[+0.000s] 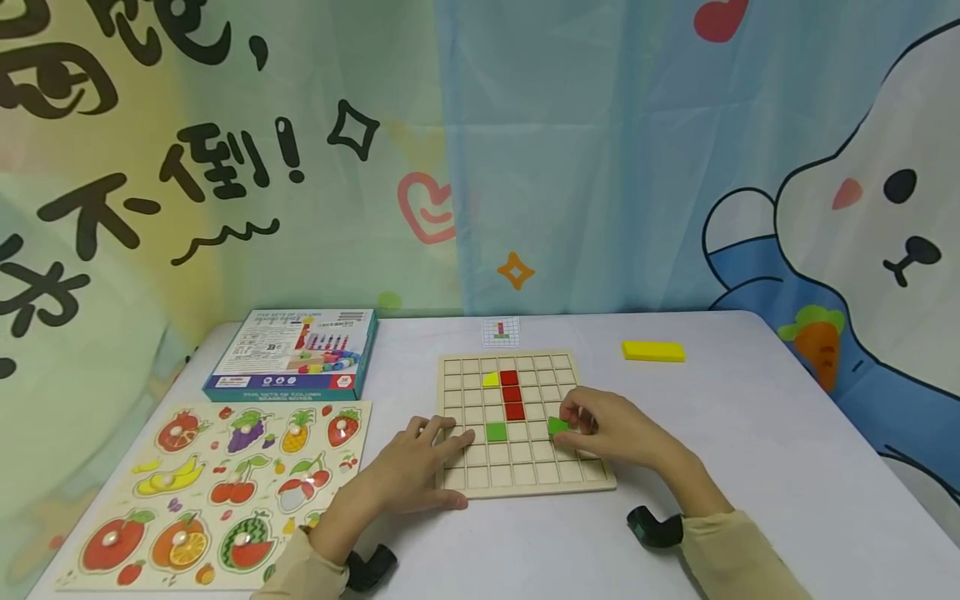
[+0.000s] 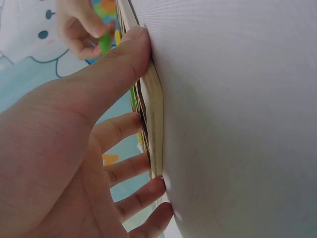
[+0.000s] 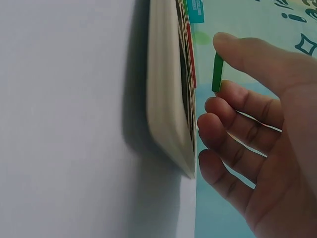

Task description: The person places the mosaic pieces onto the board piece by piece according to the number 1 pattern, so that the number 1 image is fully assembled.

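Observation:
A wooden grid board [image 1: 480, 477] lies on the table, its cells bounded by thin raised strips. Three red tiles [image 1: 512, 392] form a column on it, with a yellow tile [image 1: 491, 380] left of the top one. One green tile [image 1: 497, 432] sits lower, left of the column's foot. My left hand [image 1: 412, 471] rests with spread fingers along the board's left edge, thumb at the near corner. Over the board's right side, my right hand [image 1: 622, 427] pinches another green tile [image 3: 217, 72] between thumb and index finger, held above the surface in the right wrist view.
Behind the board lies a small pattern card [image 1: 500, 332]. A yellow block [image 1: 653, 351] is at the back right. To the left are a game box [image 1: 288, 354] and a fruit puzzle board [image 1: 217, 500]. A printed curtain [image 1: 570, 167] hangs behind the table.

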Action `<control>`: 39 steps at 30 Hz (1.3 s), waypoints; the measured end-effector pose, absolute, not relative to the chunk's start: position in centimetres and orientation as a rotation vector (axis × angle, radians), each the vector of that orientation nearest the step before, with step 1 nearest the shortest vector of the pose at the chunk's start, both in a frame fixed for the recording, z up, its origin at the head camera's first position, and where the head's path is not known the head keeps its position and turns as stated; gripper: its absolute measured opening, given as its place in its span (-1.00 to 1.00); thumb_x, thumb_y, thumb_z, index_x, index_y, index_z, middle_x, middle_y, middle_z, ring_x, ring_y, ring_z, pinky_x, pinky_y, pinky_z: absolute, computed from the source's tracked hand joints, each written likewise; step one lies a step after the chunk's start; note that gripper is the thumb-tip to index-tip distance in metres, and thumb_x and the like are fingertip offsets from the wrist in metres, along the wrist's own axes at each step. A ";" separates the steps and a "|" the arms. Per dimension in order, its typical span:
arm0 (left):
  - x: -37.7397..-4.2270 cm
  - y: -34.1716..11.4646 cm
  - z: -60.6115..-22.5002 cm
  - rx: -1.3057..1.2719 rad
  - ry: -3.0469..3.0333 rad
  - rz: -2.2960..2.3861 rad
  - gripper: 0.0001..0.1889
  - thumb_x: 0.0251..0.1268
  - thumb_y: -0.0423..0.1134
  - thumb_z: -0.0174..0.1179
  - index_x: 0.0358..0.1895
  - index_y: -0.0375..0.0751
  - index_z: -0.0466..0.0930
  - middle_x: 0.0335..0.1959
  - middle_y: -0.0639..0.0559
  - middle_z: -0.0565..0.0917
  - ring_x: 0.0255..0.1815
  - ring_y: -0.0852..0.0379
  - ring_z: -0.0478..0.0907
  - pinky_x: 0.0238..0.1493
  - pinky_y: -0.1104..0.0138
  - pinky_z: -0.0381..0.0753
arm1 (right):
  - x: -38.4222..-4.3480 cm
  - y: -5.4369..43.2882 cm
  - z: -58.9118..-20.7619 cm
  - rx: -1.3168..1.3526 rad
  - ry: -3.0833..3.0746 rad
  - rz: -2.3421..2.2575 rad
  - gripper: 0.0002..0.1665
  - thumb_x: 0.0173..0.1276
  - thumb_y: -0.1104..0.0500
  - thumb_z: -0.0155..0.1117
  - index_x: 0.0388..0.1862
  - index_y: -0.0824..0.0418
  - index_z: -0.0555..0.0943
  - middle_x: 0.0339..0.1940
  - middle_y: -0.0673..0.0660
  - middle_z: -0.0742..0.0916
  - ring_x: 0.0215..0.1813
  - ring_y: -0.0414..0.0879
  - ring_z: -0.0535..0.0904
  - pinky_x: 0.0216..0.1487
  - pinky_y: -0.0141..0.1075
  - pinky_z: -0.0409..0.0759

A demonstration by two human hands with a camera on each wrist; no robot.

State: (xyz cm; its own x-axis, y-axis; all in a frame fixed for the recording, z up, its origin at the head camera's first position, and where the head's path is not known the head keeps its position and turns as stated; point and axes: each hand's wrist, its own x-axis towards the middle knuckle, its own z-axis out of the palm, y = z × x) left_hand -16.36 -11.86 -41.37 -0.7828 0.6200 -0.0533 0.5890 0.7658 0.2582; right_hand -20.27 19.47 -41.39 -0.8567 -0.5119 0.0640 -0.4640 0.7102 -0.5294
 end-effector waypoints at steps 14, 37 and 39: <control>-16.3 -11.9 -41.2 0.983 2.824 0.361 -0.15 -0.01 0.24 0.30 0.38 -0.02 0.29 0.29 -0.17 0.34 0.19 -0.19 0.32 0.03 -0.03 0.44 | -20.5 16.9 -41.6 -0.810 2.819 -0.812 -0.67 0.12 -0.08 0.42 -0.26 0.01 0.51 -0.46 -0.16 0.53 -0.43 -0.28 0.41 -0.37 -0.43 0.40; -16.4 -11.8 -41.3 0.948 2.821 0.340 -0.24 0.16 0.26 0.15 0.39 0.01 0.28 0.32 -0.17 0.33 0.23 -0.20 0.30 0.08 -0.04 0.42 | -20.8 14.2 -41.8 -0.816 2.869 -0.693 -0.66 0.11 -0.09 0.42 -0.28 0.04 0.54 -0.51 -0.16 0.52 -0.48 -0.30 0.38 -0.41 -0.43 0.37; -16.5 -11.8 -41.4 0.950 2.822 0.342 -0.24 0.16 0.26 0.15 0.39 0.01 0.28 0.31 -0.17 0.33 0.23 -0.21 0.30 0.08 -0.04 0.42 | -20.9 14.2 -41.9 -0.823 2.871 -0.695 -0.66 0.11 -0.09 0.43 -0.28 0.04 0.53 -0.51 -0.16 0.52 -0.48 -0.30 0.37 -0.41 -0.43 0.37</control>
